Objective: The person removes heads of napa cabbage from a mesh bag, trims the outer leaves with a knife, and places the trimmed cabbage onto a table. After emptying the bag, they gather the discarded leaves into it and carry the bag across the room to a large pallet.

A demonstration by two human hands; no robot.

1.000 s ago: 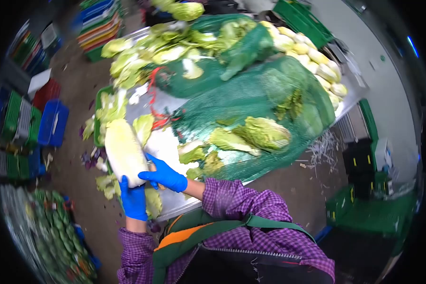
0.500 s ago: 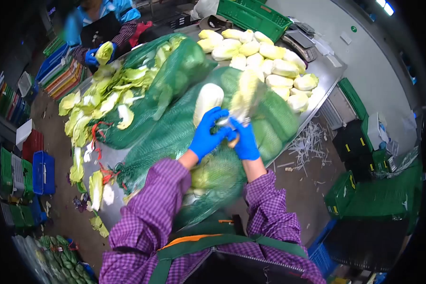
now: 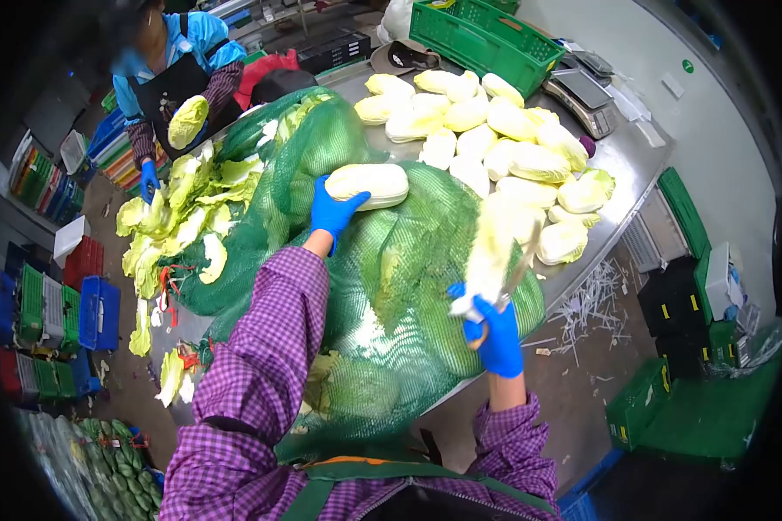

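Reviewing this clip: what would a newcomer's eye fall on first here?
Probably the bulging green mesh sacks spread across the middle of the metal table, with a smooth, pale cabbage held over them in the blue-gloved left hand. Next, the heap of pale cabbages beyond, towards the right, and the blurred, leafy piece at the right hand.

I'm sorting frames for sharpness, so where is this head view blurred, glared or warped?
Head view: motion smears the knife blade and pale leaves by the right hand; the left hand looks fairly sharp; white glare shows through the green net; fisheye-like distortion bows the wall, with black corners.
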